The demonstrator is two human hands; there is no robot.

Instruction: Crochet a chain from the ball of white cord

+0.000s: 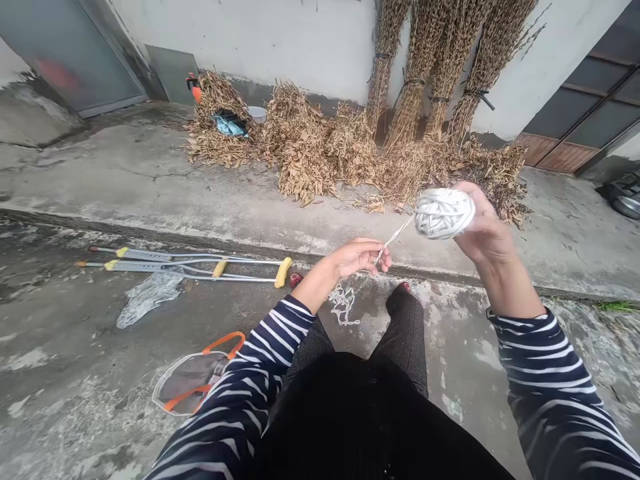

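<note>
Over the edge of a low concrete step [150, 190], two hands hold a line of white cord between them. The right hand [485, 223] is wrapped about a ball of white cord [444, 213], its palm toward the ball's right side and its fingers bent around the back; they are spread to fit the ball's bulk, and the fingertips are hidden behind it. The ball is wound in crossing turns, and one strand [399, 234] leaves its left side and slants down to the left hand [357, 259]. At that end the thumb and forefinger are pinched together on the strand, while the other fingers bend loosely below, slightly parted. From hand to hand the strand runs nearly straight. Beneath the left hand, a loose tangle of cord [344, 303] lies on the ground [75, 373] between the legs [407, 333]; whether it joins the strand I cannot tell.

Off to the left, a pair of crutches [220, 268] lies alongside the step, next to a crumpled clear plastic bag [149, 298]. Beside the left striped sleeve [240, 393] sits a bag with orange handles [185, 380], partly covered by the arm. Up on the step, heaps of dry leaves [305, 150] spread along the white wall [275, 40], where tied bundles of dried stalks [415, 77] lean upright.
</note>
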